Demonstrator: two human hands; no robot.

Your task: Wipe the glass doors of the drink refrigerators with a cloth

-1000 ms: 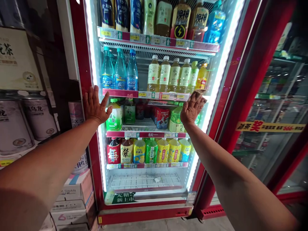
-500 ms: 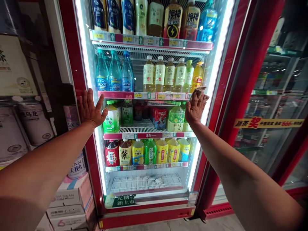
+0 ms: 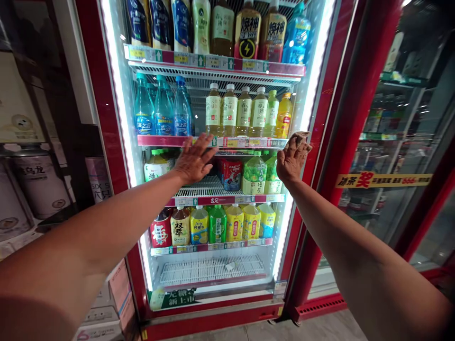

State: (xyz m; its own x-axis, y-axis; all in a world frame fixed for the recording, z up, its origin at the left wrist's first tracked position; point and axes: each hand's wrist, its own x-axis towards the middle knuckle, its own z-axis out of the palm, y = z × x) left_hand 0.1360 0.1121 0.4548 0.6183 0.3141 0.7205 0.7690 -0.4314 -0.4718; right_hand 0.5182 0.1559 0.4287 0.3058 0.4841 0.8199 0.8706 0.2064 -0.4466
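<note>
A lit drinks fridge with a red frame (image 3: 91, 90) stands in front of me, bottles showing on its shelves behind what looks like a glass door. My right hand (image 3: 290, 161) has a brownish crumpled cloth (image 3: 301, 141) under its fingers, at the door's right side by the light strip. In front of the middle shelves is my left hand (image 3: 195, 161), fingers spread and holding nothing; whether it touches the glass I cannot tell. It partly hides a green tea bottle (image 3: 155, 166) and the price rail.
Stacked cartons (image 3: 103, 327) and large tins (image 3: 44, 180) stand close on the left. A second red-framed fridge (image 3: 369, 137) adjoins on the right, with a yellow banner (image 3: 384, 180) across its glass. Grey floor (image 3: 320, 327) shows below.
My left hand has moved right, from the left door frame to the middle of the fridge front. My right hand stays near the right edge with the cloth. The view has shifted slightly.
</note>
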